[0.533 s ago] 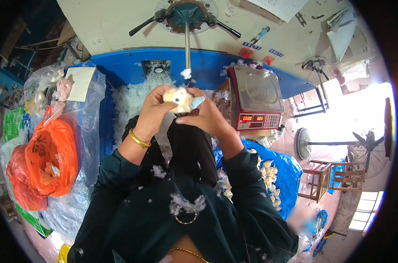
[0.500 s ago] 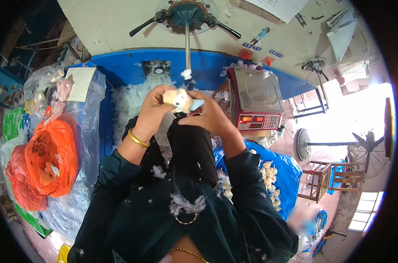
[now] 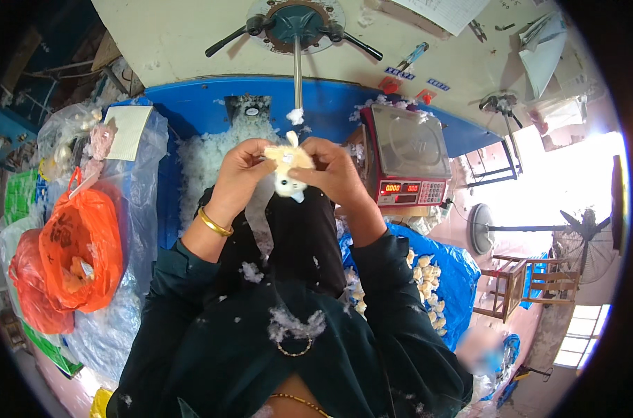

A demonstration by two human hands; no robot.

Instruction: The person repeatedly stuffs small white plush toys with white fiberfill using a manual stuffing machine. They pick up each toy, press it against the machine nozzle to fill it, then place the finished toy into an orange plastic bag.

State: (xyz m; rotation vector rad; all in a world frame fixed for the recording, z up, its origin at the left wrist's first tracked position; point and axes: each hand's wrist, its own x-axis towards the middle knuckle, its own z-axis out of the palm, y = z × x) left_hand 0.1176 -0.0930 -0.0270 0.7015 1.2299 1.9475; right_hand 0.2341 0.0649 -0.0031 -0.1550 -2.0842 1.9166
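A small plush toy (image 3: pixel 288 169), pale yellow above and white below, is held up in front of the chest by both hands, just below the tip of the metal pipe (image 3: pixel 297 73) that comes down from the round machine head (image 3: pixel 297 19). The left hand (image 3: pixel 241 174) is closed on the toy's left side with its fingers (image 3: pixel 260 155) curled onto the yellow part, and a gold bangle (image 3: pixel 213 223) is worn on that wrist. The right hand (image 3: pixel 334 173) is pressed against the toy's right side, its fingers (image 3: pixel 309 177) clamped on the plush. A tuft of white stuffing (image 3: pixel 295 115) is seen clinging to the pipe just above the toy. Behind the toy, a heap of loose white stuffing (image 3: pixel 215 157) is piled in the blue bin (image 3: pixel 191 108). To the right of the toy a digital scale (image 3: pixel 407 160) with a red display is set. Further right and lower, a blue bag (image 3: pixel 456 279) filled with more small plush toys (image 3: pixel 428 279) is seen. Well to the left of the toy, orange plastic bags (image 3: pixel 79 251) are stacked. Bits of stuffing are scattered over the dark sleeves (image 3: pixel 191 306).
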